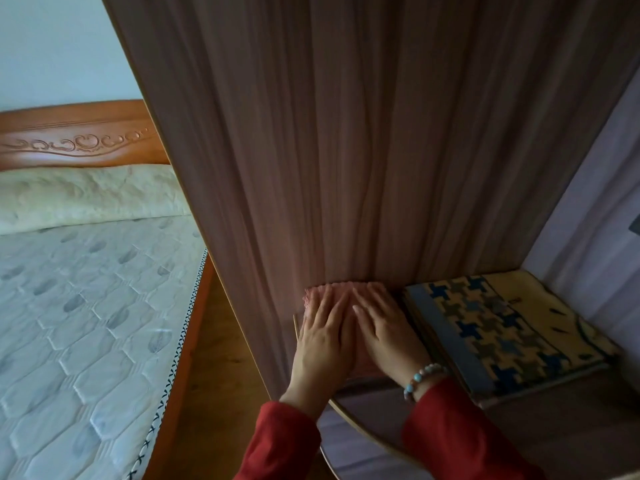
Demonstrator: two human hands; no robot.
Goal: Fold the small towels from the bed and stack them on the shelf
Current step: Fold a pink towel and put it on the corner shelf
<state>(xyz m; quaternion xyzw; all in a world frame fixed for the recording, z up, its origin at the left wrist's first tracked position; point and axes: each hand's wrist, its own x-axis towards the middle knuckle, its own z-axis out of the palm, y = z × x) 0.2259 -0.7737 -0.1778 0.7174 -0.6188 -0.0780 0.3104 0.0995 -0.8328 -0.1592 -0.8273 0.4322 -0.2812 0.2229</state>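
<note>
Towel: my folded pink towel point(317, 295) lies on the shelf point(377, 393), long axis running front-to-back.
Hands: my left hand point(320, 344) and right hand point(384, 327) press it, fingers flat.

Both hands flat on pink towel point(313, 295), shelf point(377, 403), patterned cloth point(502, 327)

Two bare hands, left hand point(323, 336) and right hand point(384, 329), without rings or gloves. Long red sleeves on both arms: left sleeve point(277, 445) ending in a plain cuff just behind the wrist, right sleeve point(464, 434) wider and loosely creased behind its wrist. Around the right wrist, between hand and cuff, a bracelet point(420, 377) of round beads, pale pearly ones mixed with light blue ones.
</note>
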